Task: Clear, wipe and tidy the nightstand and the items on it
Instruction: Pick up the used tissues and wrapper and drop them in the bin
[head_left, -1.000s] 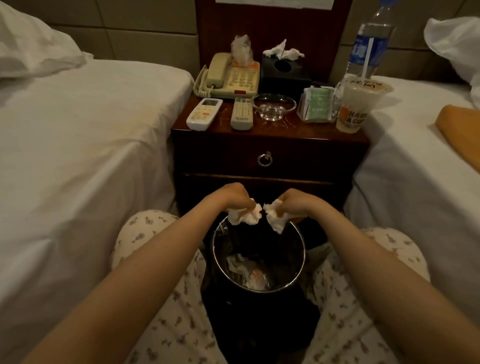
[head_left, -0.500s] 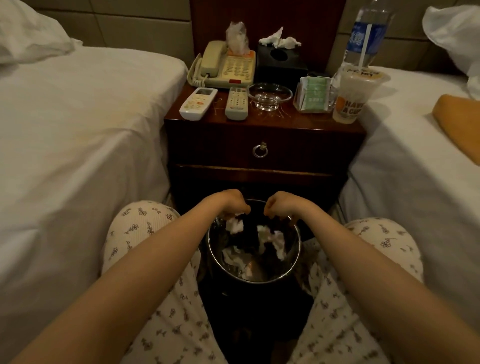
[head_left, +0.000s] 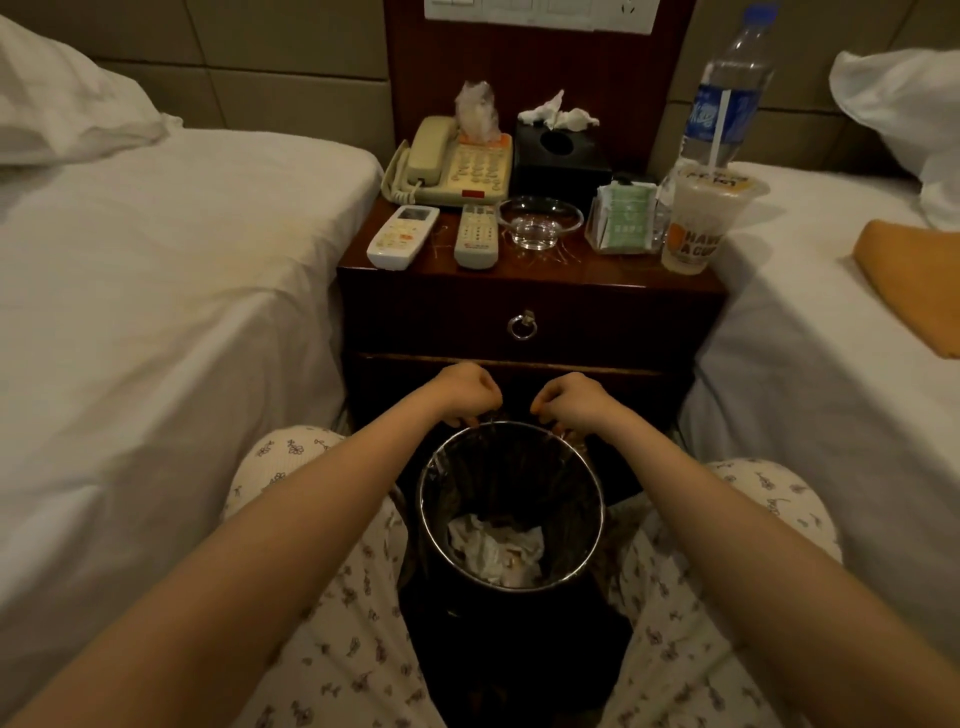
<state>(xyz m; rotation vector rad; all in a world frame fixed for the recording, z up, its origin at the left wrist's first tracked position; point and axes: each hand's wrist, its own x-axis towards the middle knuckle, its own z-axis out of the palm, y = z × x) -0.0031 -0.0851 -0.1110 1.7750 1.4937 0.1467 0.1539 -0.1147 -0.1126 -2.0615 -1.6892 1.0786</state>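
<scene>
**Nightstand loaded, both hands down at the bin**

The nightstand (head_left: 613, 273) stands between two beds, and its top is crowded. At its back left is a telephone (head_left: 452, 166) with a crumpled clear wrapper (head_left: 477, 111) propped on it. A black tissue box (head_left: 561, 156) sits at the back centre. Along its front edge lie a white remote (head_left: 402, 236) and a second remote (head_left: 476, 236) side by side, then a glass ashtray (head_left: 540, 223). Thin pale strands (head_left: 545, 255) are scattered around the ashtray. Toward the nightstand's right are a clear holder of green packets (head_left: 626, 218), a lidded drink cup (head_left: 698, 223) at the front corner and a water bottle (head_left: 724, 98) behind it.

Directly in front of the nightstand, below its drawer, a lined metal bin (head_left: 422, 499) stands between the person's knees. It probably sits there so rubbish from the top has only a short drop. Crumpled paper (head_left: 493, 551) lies at its bottom.

The left hand (head_left: 462, 392) and right hand (head_left: 571, 400) hang close together over the bin's far rim. Both are low against the nightstand's front and well below its top. Their fingers are curled downward, with the tips at the rim and liner. I cannot tell whether they pinch the liner or hold nothing. Neither hand touches anything on the nightstand.

Judging by the layout, clearing is only partly done: the wrapper, cup and strands look like the next rubbish to go, and wiping has not yet begun.
</scene>
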